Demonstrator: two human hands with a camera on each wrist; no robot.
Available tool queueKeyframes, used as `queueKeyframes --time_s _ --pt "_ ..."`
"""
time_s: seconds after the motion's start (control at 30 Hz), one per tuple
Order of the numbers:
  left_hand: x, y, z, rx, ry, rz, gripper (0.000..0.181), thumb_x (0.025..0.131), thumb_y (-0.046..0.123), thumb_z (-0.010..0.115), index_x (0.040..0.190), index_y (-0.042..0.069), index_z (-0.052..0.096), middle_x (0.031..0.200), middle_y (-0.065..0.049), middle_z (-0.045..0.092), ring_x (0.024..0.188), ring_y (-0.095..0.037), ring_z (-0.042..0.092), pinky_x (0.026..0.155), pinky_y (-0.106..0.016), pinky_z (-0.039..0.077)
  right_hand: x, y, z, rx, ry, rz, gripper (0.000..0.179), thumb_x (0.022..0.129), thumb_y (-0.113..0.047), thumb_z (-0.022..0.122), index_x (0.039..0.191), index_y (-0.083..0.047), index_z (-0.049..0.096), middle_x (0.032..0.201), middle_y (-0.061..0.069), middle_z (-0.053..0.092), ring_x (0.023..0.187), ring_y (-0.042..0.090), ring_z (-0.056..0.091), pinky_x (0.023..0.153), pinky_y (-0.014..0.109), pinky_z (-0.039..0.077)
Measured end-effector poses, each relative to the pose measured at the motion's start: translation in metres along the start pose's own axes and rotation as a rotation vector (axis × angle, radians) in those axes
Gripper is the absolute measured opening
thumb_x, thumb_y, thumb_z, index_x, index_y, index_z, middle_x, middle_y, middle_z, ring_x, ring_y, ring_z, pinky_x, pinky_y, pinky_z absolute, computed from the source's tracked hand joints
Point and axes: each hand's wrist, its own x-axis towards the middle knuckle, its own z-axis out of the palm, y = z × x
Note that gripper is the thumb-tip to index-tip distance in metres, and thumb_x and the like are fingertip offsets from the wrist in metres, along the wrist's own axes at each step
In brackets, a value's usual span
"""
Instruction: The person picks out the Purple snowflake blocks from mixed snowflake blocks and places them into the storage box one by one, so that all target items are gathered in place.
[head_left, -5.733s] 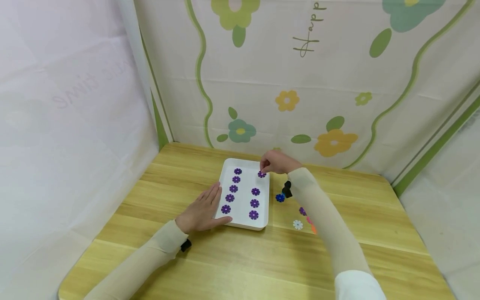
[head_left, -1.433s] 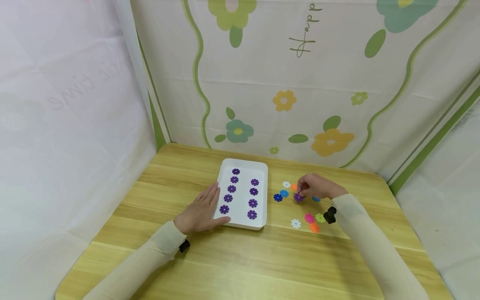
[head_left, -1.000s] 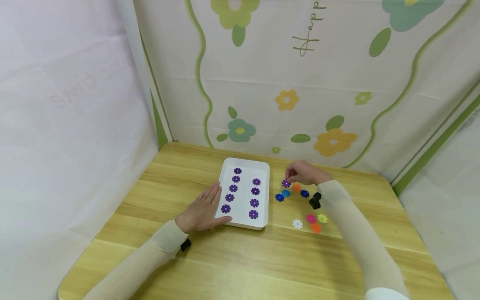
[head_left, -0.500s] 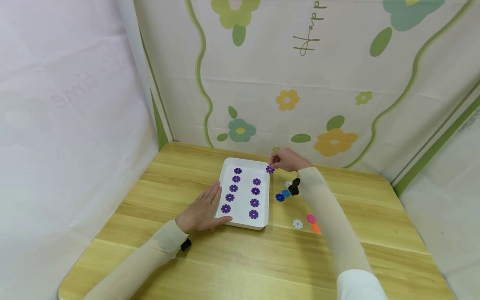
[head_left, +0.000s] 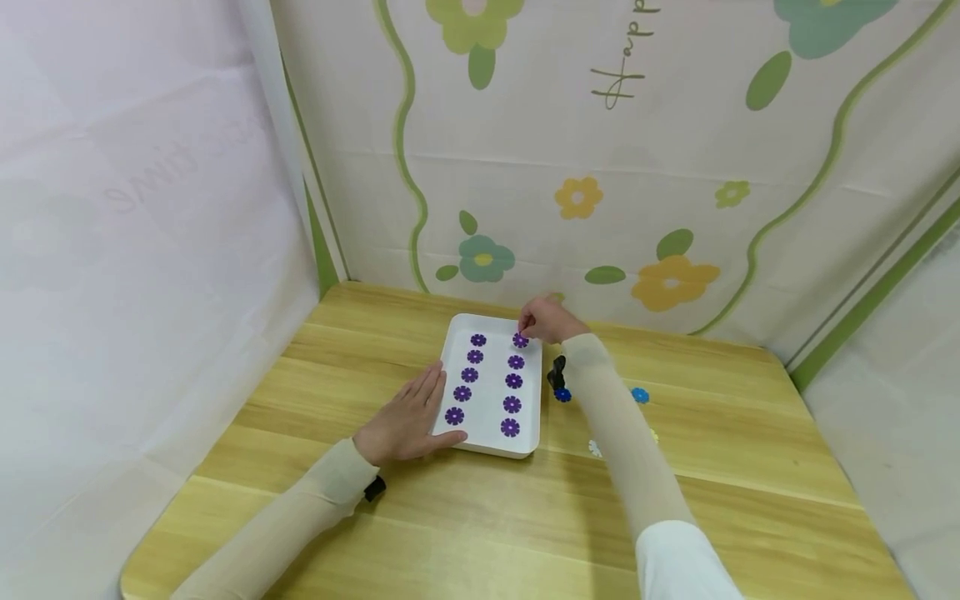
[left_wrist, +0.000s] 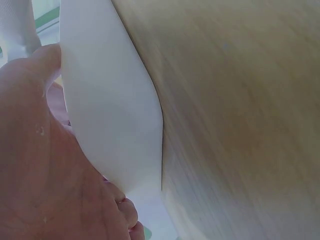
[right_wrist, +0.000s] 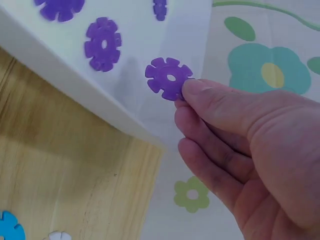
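Pinching a purple flower disc (right_wrist: 168,77) at fingertip, our right hand (head_left: 546,319) hovers at the white tray's (head_left: 536,417) upper right corner, while our left hand (head_left: 405,421) lies flat, steadying its lower-left edge on the table (head_left: 465,517).

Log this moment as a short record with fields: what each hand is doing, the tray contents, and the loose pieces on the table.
Right hand: right hand pinches a purple flower-shaped plastic disc over the far right corner of the white rectangular tray.
Left hand: left hand rests flat against the tray's near left edge, fingers straight.
Tray contents: two columns of purple discs, five on the left, four lying on the right.
Loose pieces: blue disc and dark blue disc on the wooden table; others partly hidden by the right sleeve.
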Motion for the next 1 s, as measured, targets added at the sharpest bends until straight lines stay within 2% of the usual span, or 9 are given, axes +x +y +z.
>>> queueKeyframes --time_s 0.37,0.73,1.0 --pt "0.0 0.0 0.001 0.008 0.011 0.001 0.109 0.101 0.073 0.047 0.165 -0.009 0.017 0.177 -0.026 0.006 0.165 -0.041 0.011 0.133 -0.055 0.022 0.001 0.0 0.007 -0.056 0.004 -0.01 0.007 0.096 -0.001 0.074 0.099 -0.003 0.08 0.1 0.01 0.077 0.09 0.022 0.071 0.087 0.034 0.064" --pt "0.0 0.003 -0.002 0.009 -0.004 -0.005 0.109 0.101 0.073 0.048 0.165 -0.009 0.014 0.177 -0.025 0.004 0.166 -0.04 0.01 0.133 -0.055 0.022 0.007 0.005 0.017 -0.102 0.059 0.007 0.009 0.096 -0.003 0.075 0.098 -0.004 0.083 0.1 0.011 0.08 0.087 0.021 0.074 0.085 0.034 0.065" --pt "0.001 -0.001 0.003 -0.008 0.019 0.002 0.11 0.1 0.073 0.048 0.165 -0.009 0.014 0.177 -0.025 0.004 0.166 -0.041 0.01 0.133 -0.056 0.021 0.005 0.003 0.01 -0.125 0.056 -0.034 0.012 0.098 -0.003 0.073 0.105 0.0 0.082 0.107 0.015 0.08 0.094 0.025 0.074 0.089 0.037 0.064"
